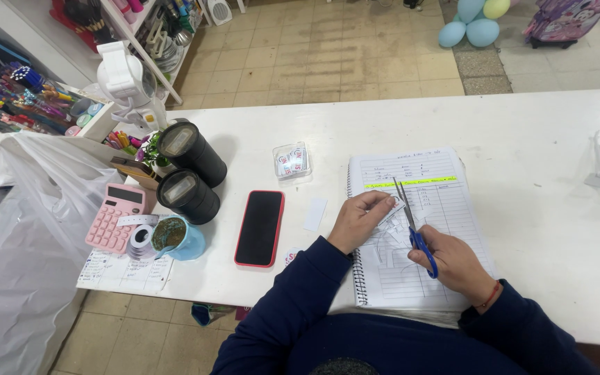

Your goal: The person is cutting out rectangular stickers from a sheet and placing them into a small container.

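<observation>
A: Head view, hands?
B: Right hand (456,262) closed around blue-handled scissors (412,223), blades parted, over a spiral notebook (446,201). Left hand (359,221) pinches a small paper slip (392,214) at the blades.
A: Nearby?
B: Red-cased phone (260,228), pink calculator (114,216), on the white table (536,139).

We wear a dark navy top with long sleeves; the cloth is plain, with no print or pattern that we can see, and it lies in soft folds along both forearms; the left sleeve (282,298) ends in a snug cuff just behind the left hand (359,221), and the right sleeve (529,326) does the same behind the right hand (456,264). Both hands are bare, without gloves or rings that we can make out; a thin red cord bracelet (489,297) circles our right wrist at the cuff's edge.
</observation>
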